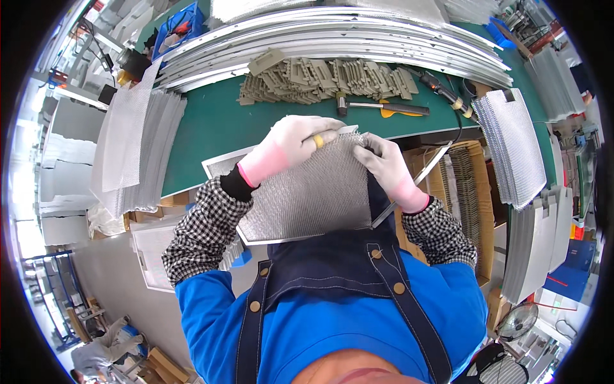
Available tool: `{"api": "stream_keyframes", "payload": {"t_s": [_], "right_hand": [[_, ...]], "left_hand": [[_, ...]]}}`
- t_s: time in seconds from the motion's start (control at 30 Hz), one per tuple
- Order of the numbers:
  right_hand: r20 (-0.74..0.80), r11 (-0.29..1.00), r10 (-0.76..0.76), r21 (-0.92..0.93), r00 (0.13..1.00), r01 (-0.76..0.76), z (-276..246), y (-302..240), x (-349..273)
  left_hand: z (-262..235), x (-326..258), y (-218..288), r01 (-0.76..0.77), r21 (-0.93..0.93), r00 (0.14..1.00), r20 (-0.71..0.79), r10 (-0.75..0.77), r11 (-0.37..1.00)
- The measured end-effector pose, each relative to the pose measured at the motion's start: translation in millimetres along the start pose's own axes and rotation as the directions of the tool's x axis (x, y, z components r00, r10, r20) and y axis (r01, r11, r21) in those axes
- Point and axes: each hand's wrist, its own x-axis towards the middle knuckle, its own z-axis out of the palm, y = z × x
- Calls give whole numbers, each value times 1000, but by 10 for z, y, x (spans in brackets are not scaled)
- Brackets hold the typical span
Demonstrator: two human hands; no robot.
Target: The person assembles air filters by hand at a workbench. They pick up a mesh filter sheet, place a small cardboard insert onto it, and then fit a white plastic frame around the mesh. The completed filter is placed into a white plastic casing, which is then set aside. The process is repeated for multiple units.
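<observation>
A grey metal mesh sheet (313,192) leans toward me against the table's near edge, with thin silver frame strips along some of its sides. My left hand (291,146), in a white and pink glove with a yellow band on one finger, is closed over the sheet's upper edge beside a short white strip end (347,129). At the upper right corner my right hand (384,165), gloved the same way, pinches the mesh edge between thumb and fingers. The fingertips behind the sheet are hidden.
Beyond my hands on the green table (211,137) lie a hammer (390,107), a heap of beige plastic pieces (320,80), a corded tool (444,93) and long metal strips (332,32). Mesh stacks stand left (144,141) and right (511,144). A cardboard box (476,211) sits below right.
</observation>
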Motion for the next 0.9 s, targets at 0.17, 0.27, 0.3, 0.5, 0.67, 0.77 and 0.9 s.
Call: {"api": "stream_keyframes", "payload": {"t_s": [0.17, 0.27, 0.3, 0.5, 0.67, 0.77, 0.9], "right_hand": [[20, 998, 2, 69, 1000, -4, -30, 79, 58], [68, 1000, 26, 0, 997, -26, -24, -60, 62], [92, 999, 31, -23, 995, -29, -50, -58, 83], [280, 996, -84, 24, 956, 80, -77, -151, 86], [284, 996, -92, 7, 954, 94, -43, -107, 152], [254, 1000, -25, -5, 967, 27, 19, -89, 212], [319, 963, -95, -209, 943, 168, 28, -202, 252]], "left_hand": [[68, -128, 94, -135, 418, 990, 9, 144, 898], [104, -193, 133, -104, 560, 993, 12, 118, 822], [82, -194, 267, -65, 592, 998, 18, 67, 804], [-176, -195, 166, -20, -19, 997, 80, 21, 1000], [-115, -282, 375, 87, 225, 989, 94, -110, 971], [30, -340, 486, 102, 493, 993, 5, -120, 864], [-43, -427, 268, 239, 289, 969, -18, -245, 927]]}}
